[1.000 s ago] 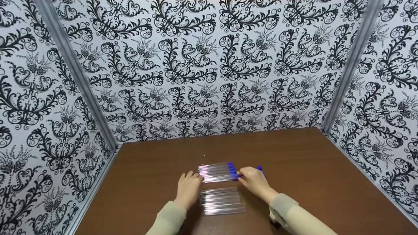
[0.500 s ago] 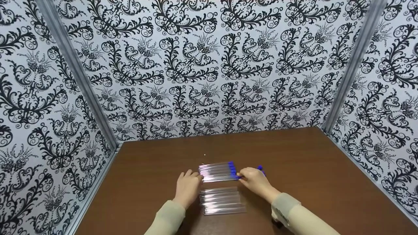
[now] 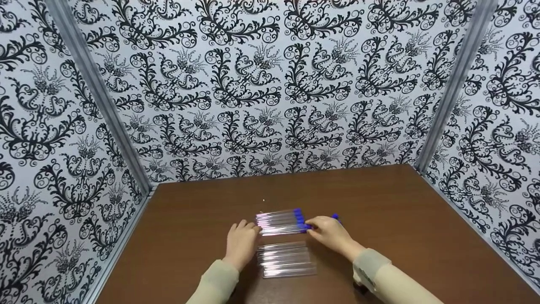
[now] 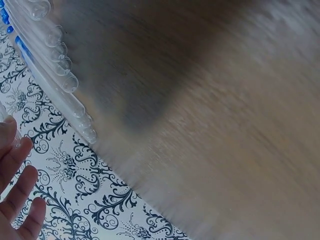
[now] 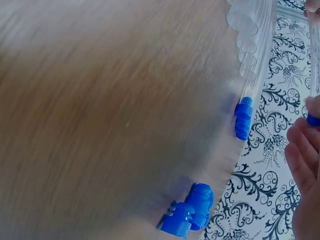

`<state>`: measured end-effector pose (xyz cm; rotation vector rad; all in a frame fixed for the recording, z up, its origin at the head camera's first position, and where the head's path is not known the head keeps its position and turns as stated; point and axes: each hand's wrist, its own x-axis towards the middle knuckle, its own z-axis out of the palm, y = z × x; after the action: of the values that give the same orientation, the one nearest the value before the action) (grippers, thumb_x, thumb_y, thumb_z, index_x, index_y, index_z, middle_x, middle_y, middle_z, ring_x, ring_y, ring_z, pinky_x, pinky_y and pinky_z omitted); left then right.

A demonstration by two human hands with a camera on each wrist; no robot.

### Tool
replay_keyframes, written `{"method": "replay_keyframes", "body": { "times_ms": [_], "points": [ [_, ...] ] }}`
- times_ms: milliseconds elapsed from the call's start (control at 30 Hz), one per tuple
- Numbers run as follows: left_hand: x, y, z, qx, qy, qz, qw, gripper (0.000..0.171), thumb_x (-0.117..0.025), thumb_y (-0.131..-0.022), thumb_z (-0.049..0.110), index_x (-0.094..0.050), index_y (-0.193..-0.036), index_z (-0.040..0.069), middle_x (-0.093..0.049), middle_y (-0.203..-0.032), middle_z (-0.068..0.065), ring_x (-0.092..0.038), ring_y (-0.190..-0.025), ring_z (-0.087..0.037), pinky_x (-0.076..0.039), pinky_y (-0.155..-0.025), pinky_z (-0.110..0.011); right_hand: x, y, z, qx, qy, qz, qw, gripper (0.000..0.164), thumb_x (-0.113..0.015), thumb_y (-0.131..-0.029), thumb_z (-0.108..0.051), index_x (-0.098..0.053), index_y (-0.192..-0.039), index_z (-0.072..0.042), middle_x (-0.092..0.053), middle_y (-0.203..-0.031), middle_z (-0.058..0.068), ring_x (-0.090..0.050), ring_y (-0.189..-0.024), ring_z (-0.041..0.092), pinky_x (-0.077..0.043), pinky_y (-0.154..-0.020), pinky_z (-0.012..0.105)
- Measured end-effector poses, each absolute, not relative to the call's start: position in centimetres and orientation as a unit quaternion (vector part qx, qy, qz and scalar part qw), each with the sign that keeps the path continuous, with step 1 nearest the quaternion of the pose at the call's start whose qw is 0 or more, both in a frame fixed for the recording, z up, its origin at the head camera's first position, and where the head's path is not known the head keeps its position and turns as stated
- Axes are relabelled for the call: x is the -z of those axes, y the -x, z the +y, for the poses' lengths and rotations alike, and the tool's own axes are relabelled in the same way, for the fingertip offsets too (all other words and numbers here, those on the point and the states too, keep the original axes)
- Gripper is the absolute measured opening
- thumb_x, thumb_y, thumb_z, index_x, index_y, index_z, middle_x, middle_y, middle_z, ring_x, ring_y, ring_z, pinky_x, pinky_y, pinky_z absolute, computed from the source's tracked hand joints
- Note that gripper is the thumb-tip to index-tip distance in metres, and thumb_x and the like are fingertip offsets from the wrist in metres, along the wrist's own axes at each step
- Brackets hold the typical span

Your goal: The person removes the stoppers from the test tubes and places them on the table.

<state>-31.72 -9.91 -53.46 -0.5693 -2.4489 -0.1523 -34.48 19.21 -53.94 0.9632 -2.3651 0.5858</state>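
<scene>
My left hand (image 3: 242,245) pinches the rounded end of a clear test tube (image 5: 315,55) between thumb and forefinger, its other fingers spread in the left wrist view. At the tube's other end, my right hand (image 3: 331,236) pinches a blue cap (image 5: 313,120), partly hidden by the thumb. The tube lies crosswise between the hands, above the table. Behind it is a row of test tubes (image 3: 276,216) with blue caps (image 3: 298,213) on their right ends. Nearer the body lies a second row of clear, uncapped test tubes (image 3: 287,259), their open mouths showing in the right wrist view.
Loose blue caps (image 5: 177,220) lie on the brown table (image 3: 202,207), right of the tubes and partly behind the right hand in the head view. Patterned walls (image 3: 253,93) with grey corner posts (image 3: 449,90) enclose the table at the back and sides.
Both hands stay almost in place on the tube and its cap. The right fingers shift slightly at the cap; the tube rows have not moved.
</scene>
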Motion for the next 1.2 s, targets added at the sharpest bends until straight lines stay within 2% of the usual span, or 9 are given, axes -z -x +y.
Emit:
{"method": "replay_keyframes", "body": {
  "times_ms": [233,433,667,867,1100,1200],
  "points": [
    [53.8,32.0,-10.4,0.075,0.193,-0.932,0.298,0.015,-0.078,-0.072,0.01,-0.075,-0.087,0.014,-0.07,-0.086,0.002,-0.059,-0.083,-0.022,-0.049,-0.075,-0.047,53.9,35.8,20.6,-0.228,-0.334,-0.872,0.276,0.023,-0.077,-0.077,-0.002,-0.073,-0.099,-0.001,-0.069,-0.094,0.007,-0.066,-0.08,0.018,-0.055,-0.07,0.03],
    [54.3,32.1,-10.3,0.1,0.192,-0.93,0.298,0.01,-0.079,-0.075,0.016,-0.076,-0.085,0.016,-0.069,-0.084,0.004,-0.058,-0.08,-0.021,-0.049,-0.07,-0.044,53.4,36.5,21.8,-0.264,-0.273,-0.894,0.239,0.027,-0.075,-0.08,-0.002,-0.071,-0.107,-0.002,-0.069,-0.098,0.009,-0.066,-0.079,0.02,-0.055,-0.071,0.035],
    [55.1,32.4,-10.2,0.101,0.187,-0.935,0.285,0.01,-0.08,-0.074,0.019,-0.074,-0.081,0.017,-0.067,-0.086,0.003,-0.059,-0.083,-0.022,-0.05,-0.073,-0.048,53.4,37.8,23.4,-0.257,-0.242,-0.91,0.219,0.013,-0.075,-0.081,-0.004,-0.069,-0.092,-0.008,-0.068,-0.089,0.005,-0.065,-0.076,0.021,-0.053,-0.069,0.037],
    [55.5,32.3,-10.0,0.095,0.183,-0.941,0.27,0.007,-0.078,-0.075,0.02,-0.073,-0.078,0.018,-0.066,-0.083,0.003,-0.058,-0.082,-0.023,-0.05,-0.074,-0.049,53.6,38.7,24.7,-0.259,-0.209,-0.921,0.201,0.01,-0.075,-0.081,-0.005,-0.071,-0.09,-0.009,-0.068,-0.087,0.004,-0.064,-0.077,0.021,-0.052,-0.073,0.04],
    [55.7,32.2,-9.9,0.099,0.174,-0.948,0.247,0.007,-0.077,-0.078,0.021,-0.075,-0.084,0.017,-0.069,-0.088,0.001,-0.062,-0.092,-0.029,-0.051,-0.08,-0.053,53.8,39.2,25.8,-0.264,-0.159,-0.937,0.164,0.015,-0.073,-0.084,-0.011,-0.073,-0.098,-0.005,-0.069,-0.095,0.007,-0.065,-0.084,0.025,-0.051,-0.08,0.045],
    [55.8,32.3,-9.8,0.097,0.175,-0.948,0.246,0.005,-0.077,-0.078,0.021,-0.074,-0.081,0.018,-0.068,-0.087,0.001,-0.062,-0.089,-0.028,-0.051,-0.078,-0.05,53.9,39.4,26.1,-0.272,-0.14,-0.94,0.148,0.018,-0.071,-0.086,-0.011,-0.073,-0.103,-0.004,-0.07,-0.098,0.009,-0.065,-0.088,0.027,-0.05,-0.081,0.046]
  ]
}}
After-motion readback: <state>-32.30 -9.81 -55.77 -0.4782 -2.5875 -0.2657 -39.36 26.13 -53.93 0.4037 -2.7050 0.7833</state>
